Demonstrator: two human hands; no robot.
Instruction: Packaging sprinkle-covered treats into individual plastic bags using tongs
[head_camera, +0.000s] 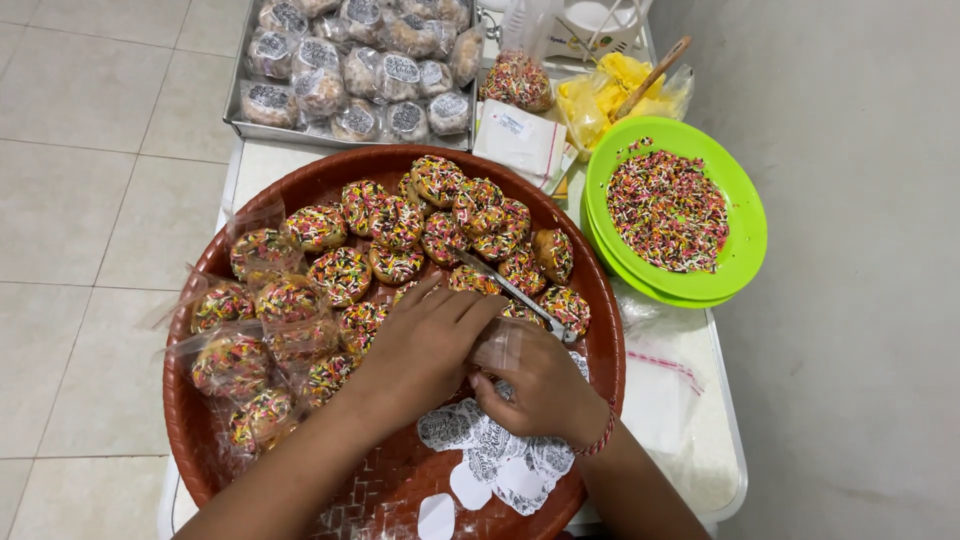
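A large round brown woven tray holds many sprinkle-covered donuts, some of them in clear plastic bags at its left. My left hand and my right hand meet over the tray's middle, both pinching a small clear plastic bag. Whether a donut is inside it is hidden by my fingers. Metal tongs lie across the donuts just beyond my hands. A heap of round white labels lies under my right wrist.
A green plate of coloured sprinkles stands at the right. A metal tray of bagged donuts is at the back. A bag of sprinkles, yellow bags with a wooden stick and clear plastic bags lie on the white table.
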